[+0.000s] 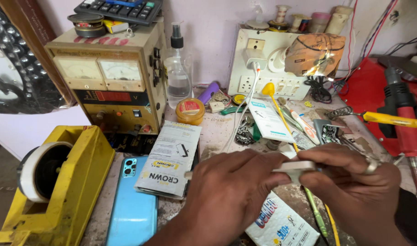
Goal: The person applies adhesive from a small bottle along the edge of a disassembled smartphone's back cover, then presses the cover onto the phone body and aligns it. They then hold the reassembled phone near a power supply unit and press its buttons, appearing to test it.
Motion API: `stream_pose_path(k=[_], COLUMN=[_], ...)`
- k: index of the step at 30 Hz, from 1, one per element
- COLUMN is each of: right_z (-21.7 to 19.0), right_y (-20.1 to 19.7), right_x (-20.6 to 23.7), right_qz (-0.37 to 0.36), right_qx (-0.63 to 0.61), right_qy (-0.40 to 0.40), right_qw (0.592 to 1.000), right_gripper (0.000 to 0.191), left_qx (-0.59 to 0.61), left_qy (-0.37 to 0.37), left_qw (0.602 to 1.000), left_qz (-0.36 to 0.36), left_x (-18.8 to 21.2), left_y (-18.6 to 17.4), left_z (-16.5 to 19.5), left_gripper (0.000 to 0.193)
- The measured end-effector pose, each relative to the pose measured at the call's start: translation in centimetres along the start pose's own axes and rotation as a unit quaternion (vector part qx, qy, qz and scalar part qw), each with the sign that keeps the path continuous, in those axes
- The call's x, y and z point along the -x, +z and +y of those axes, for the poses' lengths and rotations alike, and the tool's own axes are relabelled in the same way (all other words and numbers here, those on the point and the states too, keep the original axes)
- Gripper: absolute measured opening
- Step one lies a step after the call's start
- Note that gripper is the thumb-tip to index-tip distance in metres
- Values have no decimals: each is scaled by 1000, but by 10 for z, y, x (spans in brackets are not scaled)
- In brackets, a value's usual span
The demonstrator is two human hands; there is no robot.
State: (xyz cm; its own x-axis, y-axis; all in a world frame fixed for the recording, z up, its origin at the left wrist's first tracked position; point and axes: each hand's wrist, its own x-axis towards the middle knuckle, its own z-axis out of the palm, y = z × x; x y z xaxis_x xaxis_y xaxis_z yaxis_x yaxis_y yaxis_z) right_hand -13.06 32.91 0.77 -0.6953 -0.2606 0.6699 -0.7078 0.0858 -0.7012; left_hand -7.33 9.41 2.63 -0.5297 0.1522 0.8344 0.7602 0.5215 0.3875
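Head view: both hands meet over the tabletop (217, 132), left hand (231, 191) and right hand (354, 187) each with a closed grip on a white strip (296, 166); blue phone (133, 205) lies left.

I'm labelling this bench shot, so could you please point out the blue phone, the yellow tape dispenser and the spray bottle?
Blue phone (134, 207), head view, middle of its back.
Yellow tape dispenser (83, 173), head view, its side wall.
Spray bottle (178, 77), head view, clear body.
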Motion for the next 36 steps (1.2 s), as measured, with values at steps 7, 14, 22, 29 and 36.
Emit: stream_pose_path(k=[7, 14, 22, 29, 36], right_z=[-18, -39, -40, -20, -4], right_y=[-9, -5, -7, -6, -14], right_x=[2, 2, -6, -12, -11], right_qz=[2, -2, -55, -35, -15], right_qx=[-59, 48, 47, 37, -7], right_qy=[-14, -60, -26, 75, 145], right_qw=[998, 997, 997, 996, 989], right_gripper=[26, 24, 21, 29, 28], left_qx=[217, 268, 281, 362, 442], left_qy=[-46, -79, -98, -151, -182], left_qw=[975, 960, 955, 919, 877], left_qz=[15, 10, 16, 35, 54], left_x=[7, 14, 20, 21, 13], left_y=[17, 25, 34, 45, 51], left_z=[4, 8, 5, -2, 2], left_gripper=[22, 24, 24, 22, 26])
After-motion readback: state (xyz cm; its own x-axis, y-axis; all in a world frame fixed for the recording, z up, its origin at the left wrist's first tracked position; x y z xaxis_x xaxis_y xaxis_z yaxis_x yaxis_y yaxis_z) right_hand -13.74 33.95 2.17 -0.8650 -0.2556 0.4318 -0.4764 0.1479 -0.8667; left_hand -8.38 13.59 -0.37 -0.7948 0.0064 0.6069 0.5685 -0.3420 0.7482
